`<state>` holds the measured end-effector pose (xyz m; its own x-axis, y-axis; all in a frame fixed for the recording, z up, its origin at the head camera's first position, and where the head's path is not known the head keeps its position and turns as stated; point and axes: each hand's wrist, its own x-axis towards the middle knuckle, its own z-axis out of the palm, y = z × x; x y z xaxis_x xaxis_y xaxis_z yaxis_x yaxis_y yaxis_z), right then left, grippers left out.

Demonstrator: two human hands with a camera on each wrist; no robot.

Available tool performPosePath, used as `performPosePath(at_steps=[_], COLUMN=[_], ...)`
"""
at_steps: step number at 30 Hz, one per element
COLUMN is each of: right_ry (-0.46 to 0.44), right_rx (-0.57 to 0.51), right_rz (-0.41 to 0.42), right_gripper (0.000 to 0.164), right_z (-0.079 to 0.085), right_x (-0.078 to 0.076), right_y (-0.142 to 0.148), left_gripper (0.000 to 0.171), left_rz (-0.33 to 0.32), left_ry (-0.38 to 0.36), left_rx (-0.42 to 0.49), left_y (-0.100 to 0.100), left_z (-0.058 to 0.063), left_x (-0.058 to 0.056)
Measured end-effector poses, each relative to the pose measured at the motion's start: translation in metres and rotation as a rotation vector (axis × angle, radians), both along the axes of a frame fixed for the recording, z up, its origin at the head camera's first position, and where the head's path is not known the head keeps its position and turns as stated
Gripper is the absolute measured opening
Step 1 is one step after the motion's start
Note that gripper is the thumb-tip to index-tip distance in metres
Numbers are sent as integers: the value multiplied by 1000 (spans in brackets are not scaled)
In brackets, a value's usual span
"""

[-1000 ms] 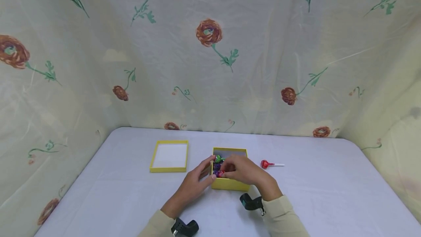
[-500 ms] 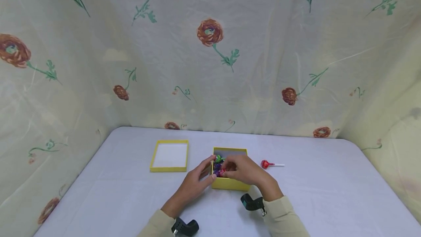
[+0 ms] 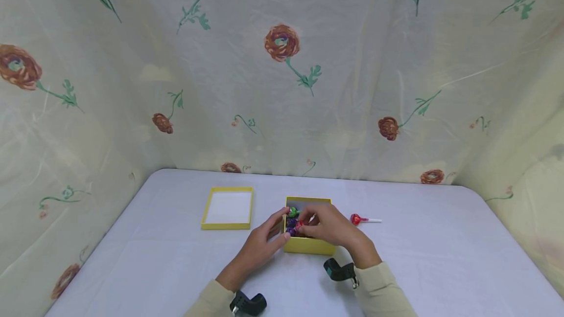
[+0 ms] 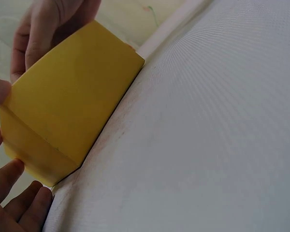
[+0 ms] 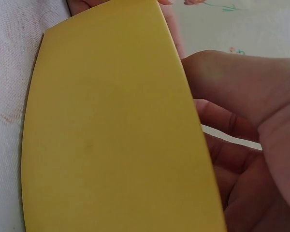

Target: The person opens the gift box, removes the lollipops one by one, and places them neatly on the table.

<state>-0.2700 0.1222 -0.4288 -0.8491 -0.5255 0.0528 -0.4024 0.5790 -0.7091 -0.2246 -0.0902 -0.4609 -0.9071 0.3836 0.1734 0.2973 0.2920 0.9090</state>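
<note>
In the head view, a yellow box (image 3: pixel 308 246) without its lid stands mid-table. Inside lie a green-wrapped lollipop (image 3: pixel 293 212) and several purple-wrapped lollipops (image 3: pixel 291 224) along the left wall. My right hand (image 3: pixel 330 226) reaches into it, thumb and fingertips pinching a red-wrapped lollipop (image 3: pixel 299 225). My left hand (image 3: pixel 261 246) rests against the box's left side, fingers spread and thumb at the near corner. The left wrist view shows these fingertips touching the yellow wall (image 4: pixel 72 92). In the right wrist view the near wall (image 5: pixel 111 121) hides the box's contents.
Another red lollipop (image 3: pixel 356 219) with a white stick lies to the right of the box. Left of the box is the yellow-rimmed lid (image 3: pixel 226 226), its white inside facing up. A floral curtain (image 3: pixel 343 126) hangs behind the white table (image 3: pixel 150 258).
My right fingertips have shifted slightly away from me inside the box, together with the red lollipop they pinch. My left hand and the box have stayed put.
</note>
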Motion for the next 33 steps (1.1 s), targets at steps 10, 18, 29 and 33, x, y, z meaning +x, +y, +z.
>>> performPosePath(at_steps=[10, 18, 29, 33], right_ry=[19, 39, 49, 62], right_rx=[-32, -50, -74, -75], right_rz=[19, 28, 41, 29], right_gripper=[11, 12, 15, 15], right_z=[0, 5, 14, 15], right_x=[0, 3, 6, 8], right_y=[0, -1, 2, 3], left_gripper=[58, 58, 58, 59], left_rz=[-1, 5, 18, 19], left_ry=[14, 13, -15, -19], left_rx=[8, 1, -29, -27], left_y=[0, 1, 2, 1], left_z=[-2, 0, 4, -7], left_x=[0, 0, 1, -5])
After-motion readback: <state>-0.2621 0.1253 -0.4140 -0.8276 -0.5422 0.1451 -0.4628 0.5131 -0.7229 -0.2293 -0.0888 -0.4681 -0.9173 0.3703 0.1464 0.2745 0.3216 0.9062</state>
